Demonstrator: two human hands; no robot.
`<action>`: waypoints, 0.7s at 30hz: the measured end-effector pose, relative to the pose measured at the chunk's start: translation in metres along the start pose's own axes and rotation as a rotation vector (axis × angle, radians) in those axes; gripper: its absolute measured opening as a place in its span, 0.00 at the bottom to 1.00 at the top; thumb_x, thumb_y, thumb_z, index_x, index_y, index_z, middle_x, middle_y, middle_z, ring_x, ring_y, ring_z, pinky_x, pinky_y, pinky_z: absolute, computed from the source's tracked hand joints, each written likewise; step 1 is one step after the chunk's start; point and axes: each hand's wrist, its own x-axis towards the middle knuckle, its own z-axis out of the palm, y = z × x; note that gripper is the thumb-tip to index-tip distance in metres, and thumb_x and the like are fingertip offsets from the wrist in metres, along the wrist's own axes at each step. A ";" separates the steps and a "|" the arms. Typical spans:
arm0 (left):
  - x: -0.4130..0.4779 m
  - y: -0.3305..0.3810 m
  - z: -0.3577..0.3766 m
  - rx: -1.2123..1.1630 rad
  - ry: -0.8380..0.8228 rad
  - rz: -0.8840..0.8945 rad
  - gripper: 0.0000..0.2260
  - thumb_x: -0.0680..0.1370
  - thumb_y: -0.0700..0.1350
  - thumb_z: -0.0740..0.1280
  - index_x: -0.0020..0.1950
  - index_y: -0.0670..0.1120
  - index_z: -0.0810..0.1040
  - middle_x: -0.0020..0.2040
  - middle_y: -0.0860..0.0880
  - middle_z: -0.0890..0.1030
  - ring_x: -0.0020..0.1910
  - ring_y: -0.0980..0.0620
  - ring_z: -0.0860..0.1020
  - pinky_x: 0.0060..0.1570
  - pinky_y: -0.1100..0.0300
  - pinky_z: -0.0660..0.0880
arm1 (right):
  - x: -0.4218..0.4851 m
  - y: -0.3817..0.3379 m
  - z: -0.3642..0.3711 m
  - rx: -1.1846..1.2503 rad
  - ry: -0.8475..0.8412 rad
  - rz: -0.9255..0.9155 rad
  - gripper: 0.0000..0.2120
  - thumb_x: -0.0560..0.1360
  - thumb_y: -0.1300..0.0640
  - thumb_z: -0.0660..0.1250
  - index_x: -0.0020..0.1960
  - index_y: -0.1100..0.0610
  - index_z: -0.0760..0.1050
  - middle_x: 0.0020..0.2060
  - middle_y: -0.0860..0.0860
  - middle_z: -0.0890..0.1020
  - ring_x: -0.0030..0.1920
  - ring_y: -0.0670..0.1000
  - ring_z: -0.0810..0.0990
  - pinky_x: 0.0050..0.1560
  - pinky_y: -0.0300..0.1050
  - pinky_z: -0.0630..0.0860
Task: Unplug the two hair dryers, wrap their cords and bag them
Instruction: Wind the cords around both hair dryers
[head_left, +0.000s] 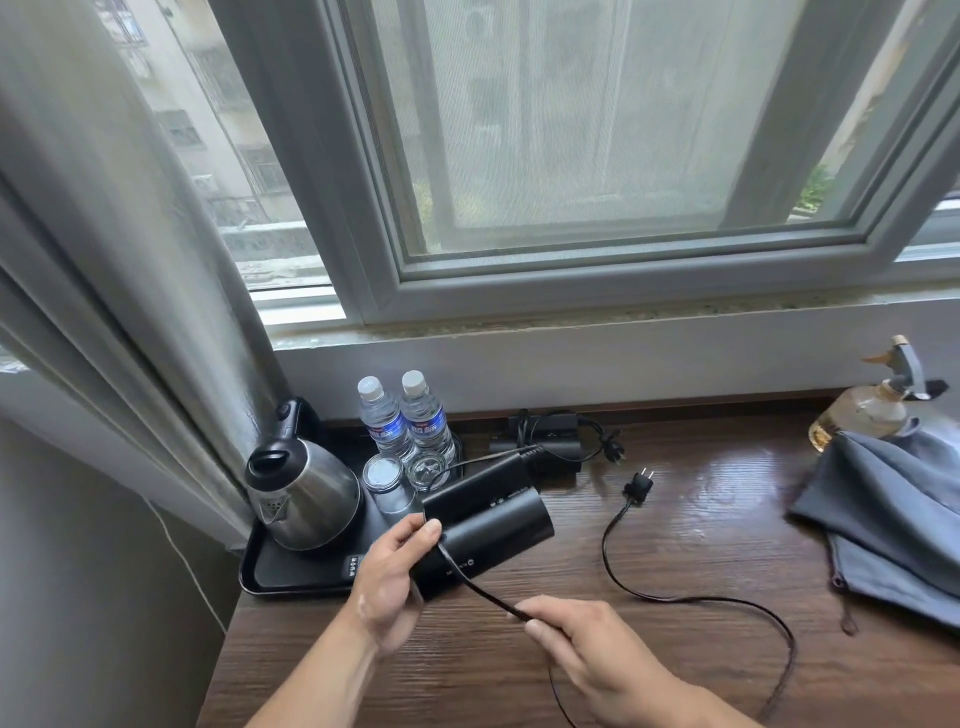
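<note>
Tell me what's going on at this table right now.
Someone seems to be winding a cord. The left hand grips a folded black hair dryer, while the right hand pinches its thin black cord. The cord's two-pin plug lies loose on the brown wooden table. A second black dryer sits by the wall; a grey fabric bag lies at right.

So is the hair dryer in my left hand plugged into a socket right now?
No, the hair dryer has its plug lying loose on the wooden table, prongs bare, at the end of the cord.
</note>
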 end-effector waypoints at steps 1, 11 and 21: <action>0.000 0.002 -0.001 -0.012 -0.003 -0.001 0.19 0.73 0.45 0.77 0.59 0.39 0.77 0.54 0.33 0.80 0.52 0.37 0.79 0.56 0.36 0.75 | -0.002 0.003 -0.001 0.016 -0.002 0.010 0.09 0.81 0.49 0.62 0.58 0.45 0.80 0.40 0.32 0.80 0.43 0.34 0.78 0.48 0.30 0.71; -0.009 0.001 0.027 0.049 -0.059 -0.025 0.26 0.69 0.51 0.76 0.58 0.38 0.74 0.47 0.37 0.79 0.40 0.44 0.79 0.31 0.54 0.75 | 0.007 0.012 0.000 -0.009 0.073 0.037 0.09 0.80 0.45 0.62 0.53 0.46 0.80 0.41 0.44 0.83 0.42 0.42 0.80 0.48 0.43 0.76; -0.010 0.013 0.017 0.097 -0.221 -0.034 0.32 0.67 0.46 0.77 0.67 0.35 0.72 0.53 0.34 0.80 0.43 0.41 0.80 0.35 0.52 0.76 | 0.006 0.029 -0.027 0.035 -0.161 0.100 0.15 0.78 0.41 0.63 0.44 0.52 0.78 0.30 0.44 0.78 0.32 0.40 0.74 0.37 0.39 0.71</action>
